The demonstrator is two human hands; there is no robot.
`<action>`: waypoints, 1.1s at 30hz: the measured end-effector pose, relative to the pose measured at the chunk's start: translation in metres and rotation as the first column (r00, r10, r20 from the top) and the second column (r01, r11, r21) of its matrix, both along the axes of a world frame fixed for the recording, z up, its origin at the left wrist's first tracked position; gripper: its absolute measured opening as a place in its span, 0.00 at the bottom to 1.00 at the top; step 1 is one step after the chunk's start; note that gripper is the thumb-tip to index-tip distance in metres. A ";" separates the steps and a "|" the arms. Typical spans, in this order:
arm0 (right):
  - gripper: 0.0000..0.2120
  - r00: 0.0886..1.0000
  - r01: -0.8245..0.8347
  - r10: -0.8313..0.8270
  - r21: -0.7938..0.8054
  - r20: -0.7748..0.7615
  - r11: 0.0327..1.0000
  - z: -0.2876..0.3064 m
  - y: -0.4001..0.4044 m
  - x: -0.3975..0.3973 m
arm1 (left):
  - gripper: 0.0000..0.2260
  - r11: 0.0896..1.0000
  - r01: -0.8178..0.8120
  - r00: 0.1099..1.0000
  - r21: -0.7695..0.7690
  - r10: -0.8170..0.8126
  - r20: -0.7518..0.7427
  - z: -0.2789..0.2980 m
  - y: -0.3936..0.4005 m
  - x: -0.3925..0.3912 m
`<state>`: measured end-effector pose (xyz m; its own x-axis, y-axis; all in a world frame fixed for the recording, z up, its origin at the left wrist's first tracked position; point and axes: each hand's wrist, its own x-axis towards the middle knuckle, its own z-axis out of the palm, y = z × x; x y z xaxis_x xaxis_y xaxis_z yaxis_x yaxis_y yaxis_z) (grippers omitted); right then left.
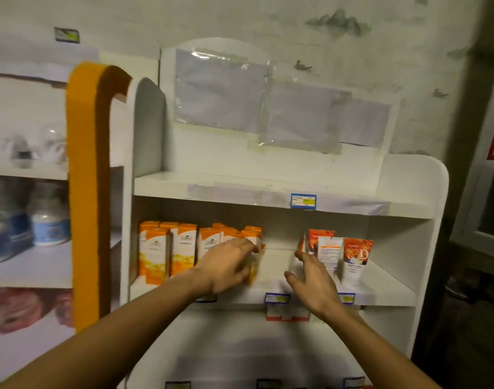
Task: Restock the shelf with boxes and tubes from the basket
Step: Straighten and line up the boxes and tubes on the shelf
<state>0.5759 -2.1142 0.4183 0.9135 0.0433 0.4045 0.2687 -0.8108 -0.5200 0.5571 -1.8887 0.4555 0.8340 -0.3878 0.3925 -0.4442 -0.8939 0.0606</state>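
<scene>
Boxes (181, 249) and tubes (341, 256) partly fill shelf (386, 290); centre gap remains. Left hand (226, 269) grip closed on blurred box; right hand (314, 284) open, empty. Basket unseen.

Matt white shelf (282, 293), cardboard boxes (167, 251), glossy tubes (355, 259).

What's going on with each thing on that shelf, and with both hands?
Orange boxes: upright, grouped at the shelf's left.
Tubes: standing on their caps, at the right.
Top shelf: no products on it.
Left hand: on the rightmost orange box.
Right hand: open, holding nothing, beside the tubes.
</scene>
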 end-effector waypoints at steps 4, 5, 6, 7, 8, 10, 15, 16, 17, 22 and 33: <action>0.25 0.992 -0.093 0.098 -0.065 0.079 0.994 0.009 0.033 -0.008 | 0.22 0.989 -0.099 0.993 0.107 0.091 0.076 0.020 0.047 -0.010; 0.24 0.986 -0.116 0.126 -0.093 0.108 0.989 0.013 0.042 -0.009 | 0.23 0.982 -0.138 0.988 0.131 0.127 0.090 0.023 0.058 -0.013; 0.24 0.979 -0.139 0.155 -0.122 0.132 0.983 0.017 0.052 -0.009 | 0.25 0.973 -0.175 0.982 0.152 0.161 0.102 0.027 0.070 -0.014; 0.24 0.970 -0.161 0.185 -0.157 0.156 0.974 0.022 0.062 -0.008 | 0.26 0.963 -0.210 0.975 0.169 0.193 0.110 0.029 0.081 -0.015; 0.24 0.960 -0.179 0.214 -0.197 0.178 0.964 0.027 0.071 -0.007 | 0.27 0.955 -0.236 0.969 0.178 0.219 0.110 0.031 0.092 -0.016; 0.23 0.938 -0.203 0.269 -0.282 0.217 0.938 0.037 0.091 -0.002 | 0.30 0.941 -0.283 0.958 0.183 0.270 0.095 0.035 0.111 -0.017; 0.28 0.928 -0.185 0.320 -0.505 0.193 0.843 0.055 0.133 0.018 | 0.36 0.910 -0.354 0.935 0.215 0.348 0.066 0.038 0.143 -0.008; 0.29 0.933 -0.178 0.314 -0.536 0.174 0.825 0.057 0.140 0.024 | 0.37 0.906 -0.362 0.932 0.218 0.359 0.056 0.038 0.148 -0.006; 0.29 0.939 -0.174 0.307 -0.558 0.153 0.811 0.059 0.148 0.028 | 0.38 0.903 -0.372 0.927 0.216 0.371 0.048 0.037 0.152 -0.004; 0.34 0.959 -0.166 0.273 -0.618 0.082 0.768 0.065 0.176 0.046 | 0.39 0.889 -0.394 0.917 0.235 0.397 0.035 0.030 0.167 0.006; 0.23 0.924 -0.212 0.359 -0.609 0.129 0.764 0.062 0.176 0.056 | 0.32 0.847 -0.376 0.925 0.375 0.367 0.100 0.016 0.174 0.015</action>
